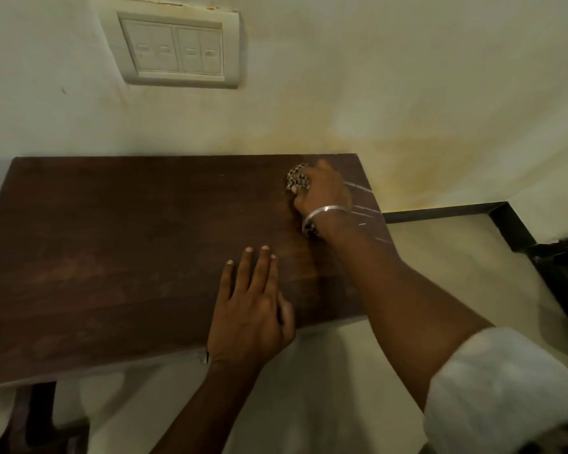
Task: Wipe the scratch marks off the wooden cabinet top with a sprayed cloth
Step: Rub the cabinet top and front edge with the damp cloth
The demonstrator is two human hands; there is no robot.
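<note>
**Surfaces and materials**

The dark brown wooden cabinet top (128, 257) looks matt and worn, streaked with pale scratch marks (364, 209). The black-and-cream checked cloth (296, 178) looks woven. The silver metal bangle (325, 210) gleams. The white plastic switch plate (177, 49) looks smooth.

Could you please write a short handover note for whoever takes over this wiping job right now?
Left hand: open, flat on the cabinet top near its front edge.
Right hand: grips the checked cloth, pressing it on the top near the back right corner.
Done: the wood left of the cloth shows no white marks.
To do: white scratch marks show along the right edge, beside the right hand.
</note>
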